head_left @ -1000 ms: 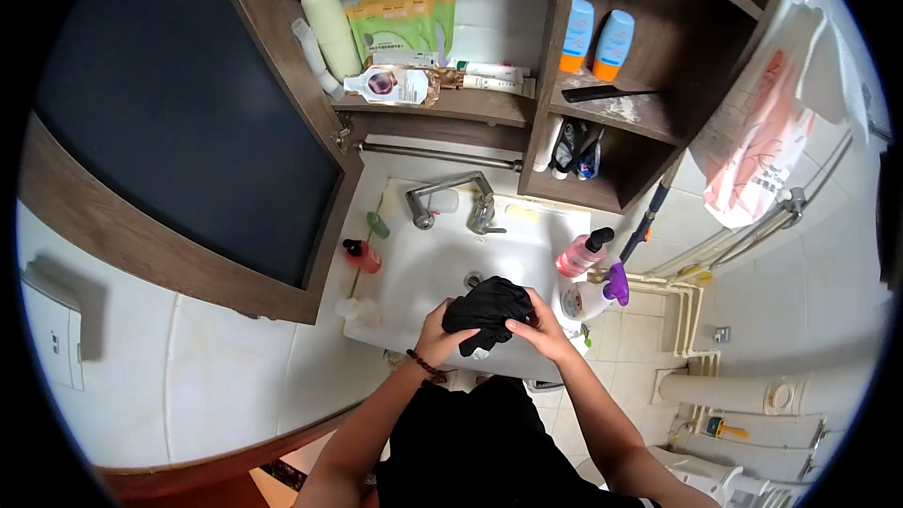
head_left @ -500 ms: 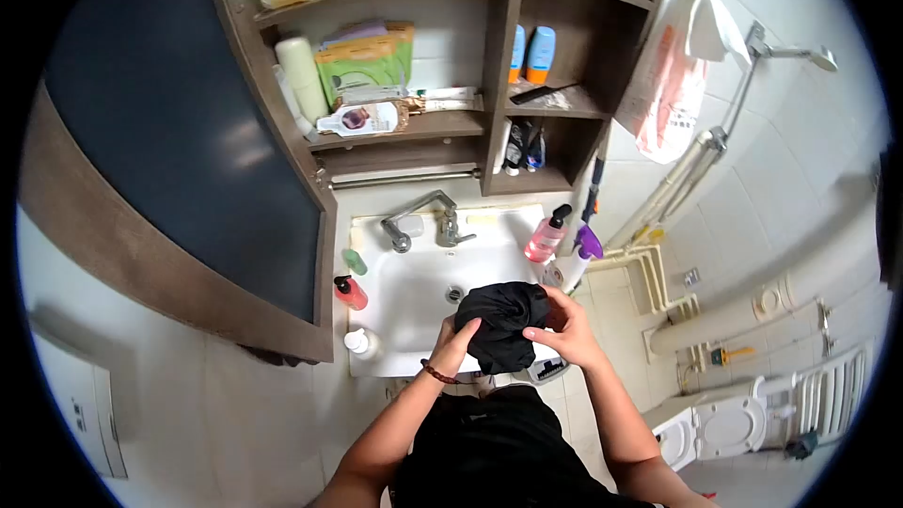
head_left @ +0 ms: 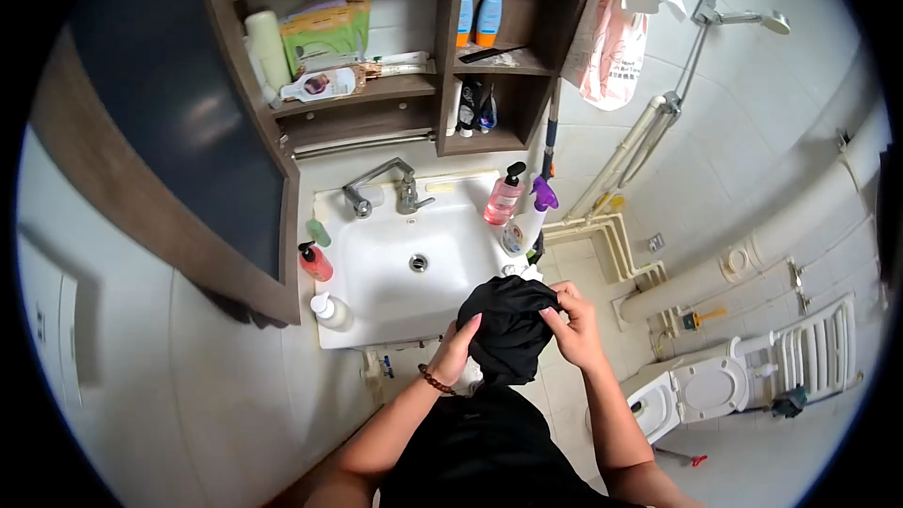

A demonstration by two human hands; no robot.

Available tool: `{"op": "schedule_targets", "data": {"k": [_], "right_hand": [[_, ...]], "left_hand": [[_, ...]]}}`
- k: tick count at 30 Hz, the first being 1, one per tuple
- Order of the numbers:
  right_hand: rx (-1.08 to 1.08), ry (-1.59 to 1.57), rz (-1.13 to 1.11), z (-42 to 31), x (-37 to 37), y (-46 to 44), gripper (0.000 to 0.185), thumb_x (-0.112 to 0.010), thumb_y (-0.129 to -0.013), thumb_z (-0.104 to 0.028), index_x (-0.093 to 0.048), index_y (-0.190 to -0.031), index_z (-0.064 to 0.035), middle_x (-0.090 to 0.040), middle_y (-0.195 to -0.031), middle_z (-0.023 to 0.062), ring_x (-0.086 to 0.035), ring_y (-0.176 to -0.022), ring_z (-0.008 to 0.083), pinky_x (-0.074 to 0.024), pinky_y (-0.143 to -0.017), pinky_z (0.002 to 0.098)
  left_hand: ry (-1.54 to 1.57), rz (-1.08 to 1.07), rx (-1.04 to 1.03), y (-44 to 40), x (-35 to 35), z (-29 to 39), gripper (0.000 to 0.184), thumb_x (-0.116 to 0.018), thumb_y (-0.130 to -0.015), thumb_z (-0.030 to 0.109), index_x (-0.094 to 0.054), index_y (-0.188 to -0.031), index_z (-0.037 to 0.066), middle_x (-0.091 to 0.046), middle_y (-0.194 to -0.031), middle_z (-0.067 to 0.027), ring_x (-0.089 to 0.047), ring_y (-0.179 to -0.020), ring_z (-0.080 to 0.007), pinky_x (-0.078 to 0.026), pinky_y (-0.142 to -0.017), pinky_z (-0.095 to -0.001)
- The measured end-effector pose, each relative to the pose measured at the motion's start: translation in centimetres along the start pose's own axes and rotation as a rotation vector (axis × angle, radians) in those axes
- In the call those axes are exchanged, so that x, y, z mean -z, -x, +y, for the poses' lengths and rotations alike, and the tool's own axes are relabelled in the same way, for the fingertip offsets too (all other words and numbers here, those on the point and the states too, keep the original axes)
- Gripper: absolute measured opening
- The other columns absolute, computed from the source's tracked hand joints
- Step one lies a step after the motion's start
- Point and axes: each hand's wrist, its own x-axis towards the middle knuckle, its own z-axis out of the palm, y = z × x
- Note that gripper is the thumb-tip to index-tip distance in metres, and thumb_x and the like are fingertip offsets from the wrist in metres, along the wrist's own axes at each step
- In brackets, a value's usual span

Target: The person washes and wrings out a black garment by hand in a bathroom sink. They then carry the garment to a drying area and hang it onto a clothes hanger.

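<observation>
A bunched black cloth (head_left: 511, 331), perhaps a garment, is held between my two hands in front of my body. It hangs just off the front right corner of the white sink (head_left: 386, 315). My left hand (head_left: 454, 350), with a beaded bracelet at the wrist, grips the cloth's left side, thumb on top. At the upper right edge, my right hand (head_left: 574, 325) pinches the fabric between thumb and fingers. The cloth's underside and the fingers beneath it are hidden.
A faucet (head_left: 409, 193) stands at the sink's back. On the right rim are a pink pump bottle (head_left: 503, 198) and a purple-topped spray bottle (head_left: 529, 221); a red bottle (head_left: 317, 263) and white pump bottle (head_left: 331, 311) stand left. An open shelf cabinet (head_left: 362, 94) hangs above. A toilet (head_left: 658, 403) is at right.
My view has turned to the right, so the sink and cabinet sit further left. The cloth has moved from over the sink's front to its right corner, and my right hand has shifted its hold upward.
</observation>
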Motion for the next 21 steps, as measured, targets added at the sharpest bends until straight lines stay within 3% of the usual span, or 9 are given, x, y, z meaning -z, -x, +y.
{"op": "schedule_targets", "data": {"k": [2,4,8,10,16,18,19,21], "right_hand": [[0.111,0.000,0.021,-0.1,-0.5,-0.2,0.015,-0.061,-0.100,-0.014,-0.064,-0.101,0.0005,-0.059,-0.094,-0.0017,-0.050,-0.080,0.0062,-0.0417,-0.070,0.0242],[-0.151,-0.253,-0.038,0.4,-0.6,0.3,0.017,-0.061,-0.100,-0.014,-0.055,-0.094,0.0004,-0.052,-0.077,-0.0012,-0.045,-0.072,0.0058,-0.0405,-0.063,0.0258],[-0.160,-0.303,-0.161,2.2,0.5,0.7,0.020,-0.060,-0.101,-0.016,-0.050,-0.090,-0.0030,-0.045,-0.073,-0.0035,-0.039,-0.069,0.0056,-0.0368,-0.059,0.0259],[-0.236,-0.432,-0.259,4.5,1.1,1.3,0.017,-0.063,-0.101,-0.017,-0.054,-0.095,-0.0029,-0.049,-0.073,-0.0048,-0.043,-0.069,0.0027,-0.0371,-0.060,0.0226],[-0.318,-0.592,-0.434,6.3,1.2,3.6,0.020,-0.064,-0.101,-0.018,-0.060,-0.112,-0.0014,-0.052,-0.076,-0.0050,-0.046,-0.069,0.0039,-0.0400,-0.062,0.0221],[-0.253,-0.391,-0.545,7.2,1.4,4.0,0.033,-0.065,-0.100,-0.020,-0.059,-0.126,-0.0019,-0.058,-0.081,-0.0032,-0.051,-0.072,0.0047,-0.0441,-0.067,0.0229],[-0.235,-0.278,-0.565,7.2,1.6,4.2,0.041,-0.066,-0.099,-0.022,-0.057,-0.134,-0.0023,-0.069,-0.093,0.0017,-0.062,-0.083,0.0091,-0.0497,-0.078,0.0265],[-0.132,-0.247,-0.535,6.4,1.9,4.1,0.039,-0.066,-0.098,-0.022,-0.059,-0.132,-0.0021,-0.071,-0.101,0.0060,-0.065,-0.091,0.0131,-0.0506,-0.083,0.0291]], "left_hand": [[-0.034,0.082,-0.067,1.5,-1.0,0.2,0.056,-0.055,-0.103,0.036,-0.052,-0.138,-0.007,-0.058,-0.139,-0.0113,-0.053,-0.128,-0.0184,-0.038,-0.111,-0.0327],[-0.028,0.111,-0.099,2.7,-1.4,-0.2,0.054,-0.057,-0.102,0.032,-0.051,-0.141,-0.005,-0.057,-0.141,-0.0111,-0.051,-0.130,-0.0187,-0.037,-0.112,-0.0331],[0.015,0.315,-0.133,5.4,-3.6,-2.4,0.046,-0.060,-0.101,0.025,-0.055,-0.136,-0.005,-0.061,-0.136,-0.0114,-0.057,-0.125,-0.0196,-0.042,-0.108,-0.0332],[0.021,0.311,-0.110,6.8,-3.5,-4.6,0.049,-0.053,-0.105,0.027,-0.047,-0.144,-0.002,-0.055,-0.143,-0.0123,-0.054,-0.131,-0.0241,-0.043,-0.111,-0.0386],[0.205,0.455,-0.149,10.0,-6.9,-9.4,0.055,-0.047,-0.107,0.035,-0.042,-0.148,-0.002,-0.050,-0.149,-0.0147,-0.051,-0.134,-0.0277,-0.039,-0.114,-0.0409],[0.354,0.472,-0.200,10.5,-8.0,-9.2,0.048,-0.056,-0.104,0.030,-0.052,-0.139,-0.003,-0.059,-0.138,-0.0119,-0.058,-0.125,-0.0249,-0.048,-0.105,-0.0389],[0.351,0.477,-0.211,10.8,-8.0,-9.3,0.048,-0.056,-0.104,0.030,-0.052,-0.139,-0.003,-0.059,-0.138,-0.0119,-0.058,-0.125,-0.0249,-0.048,-0.105,-0.0389],[0.366,0.462,-0.237,11.4,-7.3,-9.3,0.049,-0.052,-0.106,0.034,-0.051,-0.142,0.000,-0.057,-0.141,-0.0107,-0.057,-0.127,-0.0252,-0.046,-0.107,-0.0404]]}}
